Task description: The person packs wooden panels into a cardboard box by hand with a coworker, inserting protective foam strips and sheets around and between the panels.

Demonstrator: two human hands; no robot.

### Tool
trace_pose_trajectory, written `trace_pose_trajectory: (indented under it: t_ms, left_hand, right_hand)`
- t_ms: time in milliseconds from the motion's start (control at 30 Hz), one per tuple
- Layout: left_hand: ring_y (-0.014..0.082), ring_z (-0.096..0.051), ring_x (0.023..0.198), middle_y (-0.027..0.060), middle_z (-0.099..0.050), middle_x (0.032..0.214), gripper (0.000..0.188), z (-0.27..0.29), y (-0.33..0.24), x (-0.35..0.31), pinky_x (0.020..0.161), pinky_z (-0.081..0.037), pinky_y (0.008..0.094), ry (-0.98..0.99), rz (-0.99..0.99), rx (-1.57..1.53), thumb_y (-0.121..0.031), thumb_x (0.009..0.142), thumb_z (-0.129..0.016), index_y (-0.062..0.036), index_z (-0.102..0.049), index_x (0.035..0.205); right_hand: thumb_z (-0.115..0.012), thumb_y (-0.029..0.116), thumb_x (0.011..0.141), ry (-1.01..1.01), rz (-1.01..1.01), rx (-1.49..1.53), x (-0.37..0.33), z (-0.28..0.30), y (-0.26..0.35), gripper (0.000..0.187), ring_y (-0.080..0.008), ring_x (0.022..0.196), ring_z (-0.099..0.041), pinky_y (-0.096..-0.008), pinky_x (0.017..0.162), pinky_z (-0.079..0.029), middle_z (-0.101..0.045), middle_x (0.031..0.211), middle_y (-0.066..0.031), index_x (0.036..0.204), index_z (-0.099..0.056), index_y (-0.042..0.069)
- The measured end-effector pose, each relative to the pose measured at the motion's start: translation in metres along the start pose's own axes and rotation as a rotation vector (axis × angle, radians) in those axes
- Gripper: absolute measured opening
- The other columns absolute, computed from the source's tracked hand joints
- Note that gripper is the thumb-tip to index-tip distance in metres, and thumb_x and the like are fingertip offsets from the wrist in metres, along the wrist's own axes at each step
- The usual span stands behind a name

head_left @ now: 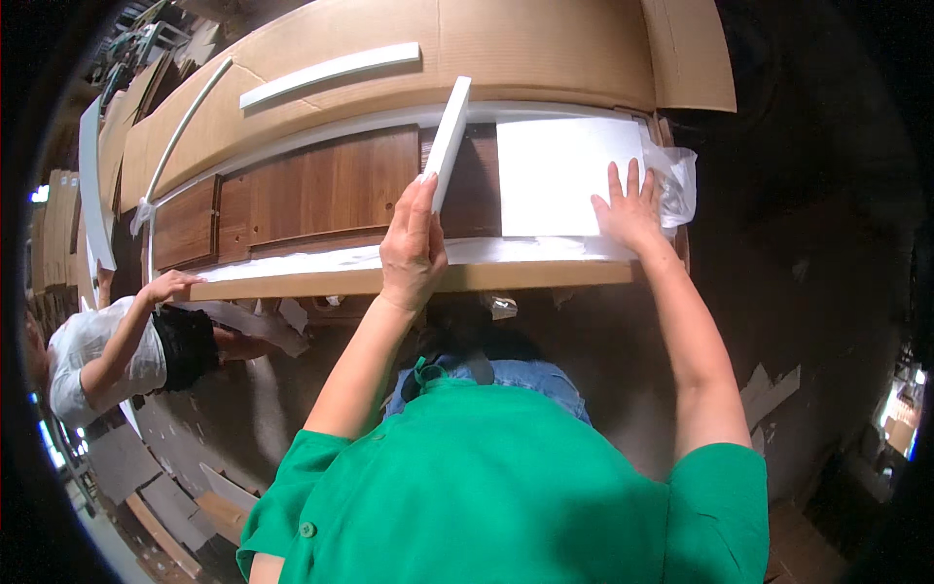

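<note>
A long cardboard box (525,276) lies open in front of me with brown wooden panels (331,183) inside. My left hand (413,245) is closed around the lower end of a white foam strip (449,141), which stands tilted over the box. Spread flat, my right hand (630,209) rests on a white foam sheet (559,175) that covers the right end of the panels. Crumpled white plastic film (678,185) sticks out beside my right hand. White wrapping (311,261) runs along the box's near inner side.
Another white foam strip (331,74) lies on the open far flap (525,49). At the left, a co-worker (122,346) has one hand (173,285) on the box edge and holds a long white strip (92,185). Cardboard pieces (175,516) lie on the floor at lower left.
</note>
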State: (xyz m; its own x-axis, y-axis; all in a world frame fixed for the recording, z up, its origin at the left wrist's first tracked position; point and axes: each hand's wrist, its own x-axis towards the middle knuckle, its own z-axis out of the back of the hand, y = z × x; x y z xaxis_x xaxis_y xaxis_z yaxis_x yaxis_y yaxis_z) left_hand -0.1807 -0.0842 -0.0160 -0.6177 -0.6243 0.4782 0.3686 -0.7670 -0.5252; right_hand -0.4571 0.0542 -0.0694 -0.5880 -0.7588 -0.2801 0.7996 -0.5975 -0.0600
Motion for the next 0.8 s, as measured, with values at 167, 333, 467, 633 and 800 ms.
trace_pose_trajectory:
  t_ms: [167,333,467,633,800]
  left_hand:
    - [0.0339,-0.056,0.105,0.0191,-0.051,0.121,0.056,-0.006,0.003,0.004,0.083,-0.05,0.0375,0.004,-0.008,-0.009,0.009,0.077,-0.051,-0.0096,-0.043,0.129]
    - [0.0345,-0.058,0.101,0.019,-0.051,0.12,0.056,-0.009,0.0,0.004,0.08,-0.053,0.0376,-0.018,-0.011,0.029,0.009,0.075,-0.05,-0.0084,-0.044,0.128]
    - [0.0347,-0.056,0.104,0.0209,-0.051,0.12,0.056,-0.001,0.001,0.002,0.083,-0.052,0.038,-0.013,0.025,0.048,0.01,0.075,-0.049,-0.008,-0.045,0.128]
    - [0.0353,-0.057,0.103,0.0242,-0.052,0.114,0.05,-0.014,0.0,-0.006,0.087,-0.051,0.0392,0.025,-0.09,0.125,-0.007,0.08,-0.05,-0.0185,-0.048,0.129]
    - [0.0323,-0.062,0.093,0.0243,-0.056,0.104,0.046,-0.009,0.001,-0.006,0.075,-0.055,0.0339,-0.05,-0.115,0.138,-0.01,0.082,-0.05,-0.0201,-0.049,0.127]
  right_hand:
    - [-0.032,0.051,0.09,-0.087,-0.022,-0.048,0.039,0.031,0.003,0.062,-0.035,0.137,-0.011,-0.0482,0.11,-0.01,-0.02,0.147,-0.0171,0.139,-0.032,0.013]
    - [-0.029,0.049,0.092,-0.269,0.216,-0.086,0.057,-0.005,0.01,0.058,-0.0318,0.138,-0.007,-0.0446,0.111,-0.006,-0.017,0.149,-0.0122,0.142,-0.027,0.02]
    - [-0.027,0.051,0.092,-0.248,0.236,-0.116,0.067,-0.017,0.015,0.059,-0.0294,0.139,-0.005,-0.0451,0.111,-0.004,-0.013,0.15,-0.0106,0.143,-0.022,0.022]
    - [-0.047,0.043,0.088,-0.149,0.278,0.024,0.082,-0.04,-0.018,0.064,-0.0326,0.138,-0.008,-0.0431,0.111,-0.007,-0.012,0.149,-0.0155,0.142,-0.026,0.016]
    - [-0.035,0.043,0.093,-0.143,0.177,-0.088,0.063,-0.034,-0.014,0.063,-0.0363,0.137,-0.008,-0.0442,0.111,-0.01,-0.011,0.147,-0.0224,0.143,-0.019,0.01]
